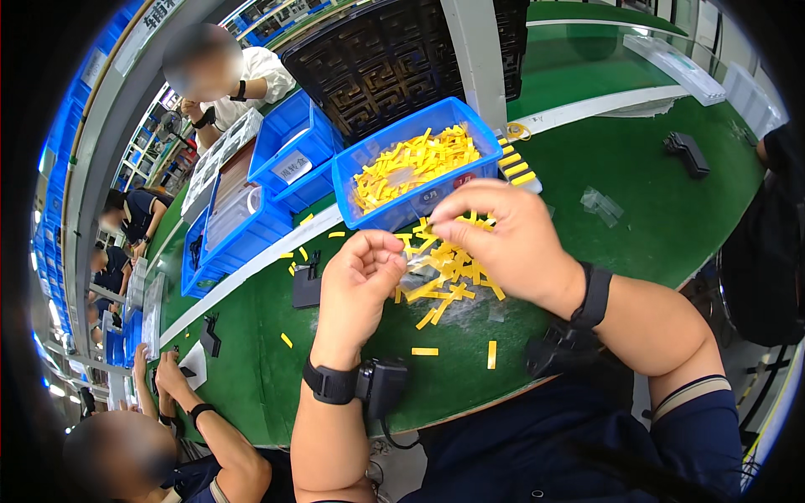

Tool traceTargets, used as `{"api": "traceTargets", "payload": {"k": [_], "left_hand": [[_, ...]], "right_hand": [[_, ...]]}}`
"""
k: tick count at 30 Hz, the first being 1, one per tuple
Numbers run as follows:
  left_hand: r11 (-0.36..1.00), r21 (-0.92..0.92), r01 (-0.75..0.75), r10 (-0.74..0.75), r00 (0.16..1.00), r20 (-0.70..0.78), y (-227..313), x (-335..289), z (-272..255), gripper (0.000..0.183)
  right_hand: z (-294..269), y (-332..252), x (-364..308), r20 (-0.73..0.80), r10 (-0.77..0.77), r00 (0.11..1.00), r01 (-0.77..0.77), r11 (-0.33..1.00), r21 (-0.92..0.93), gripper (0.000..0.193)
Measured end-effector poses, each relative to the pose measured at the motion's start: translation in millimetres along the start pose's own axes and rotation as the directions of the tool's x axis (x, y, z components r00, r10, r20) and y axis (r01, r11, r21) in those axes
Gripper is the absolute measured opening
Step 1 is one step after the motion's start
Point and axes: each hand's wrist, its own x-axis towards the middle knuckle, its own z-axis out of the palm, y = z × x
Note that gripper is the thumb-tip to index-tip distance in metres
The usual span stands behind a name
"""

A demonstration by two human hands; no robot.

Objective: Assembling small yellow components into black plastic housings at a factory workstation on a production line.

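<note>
Over the green table, my left hand [359, 281] is closed in a pinch at a piece of clear plastic film [417, 261]. My right hand [513, 243] is a little higher and to the right, its thumb and forefinger pressed together on something small and dark, too small to name. Beneath both hands lies a loose pile of short yellow strips [453, 267], partly covered by my fingers. Just beyond them, a blue bin [376, 216] holds many more such strips. Two single strips lie nearer to me. Each wrist wears a black strap with a device.
More blue bins [295, 172] stand at the back left. A dark flat block [307, 289] lies left of my left hand. On the right are clear plastic scraps [602, 206] and a black device [686, 155]. Co-workers sit at the left and far side; a grey post [476, 59] rises behind the bin.
</note>
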Motion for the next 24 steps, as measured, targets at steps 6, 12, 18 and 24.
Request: {"api": "traceTargets", "payload": {"k": [6,12,18,24], "left_hand": [[0.683,0.693,-0.229,0.323,0.946,-0.005,-13.1,5.1,-3.5,0.013],[0.977,0.056,-0.208,0.207,0.978,0.017,0.7,-8.9,18.5,0.031],[0.988,0.098,-0.117,0.119,0.993,-0.017,-5.5,-5.1,8.4,0.025],[0.988,0.076,-0.131,0.132,0.991,-0.014,2.9,-14.0,21.7,0.024]], "right_hand": [[-9.5,4.2,5.9,0.073,0.062,0.995,-0.049,0.985,-0.165,0.008],[-3.9,2.9,-1.0,0.256,0.122,0.959,-0.117,0.993,-0.034,0.021],[-69.8,-12.6,12.7,0.088,-0.207,0.974,0.224,0.853,-0.472,0.021],[-254.0,47.1,-16.0,-0.317,-0.124,0.940,-0.298,0.148,-0.943,0.033]]}}
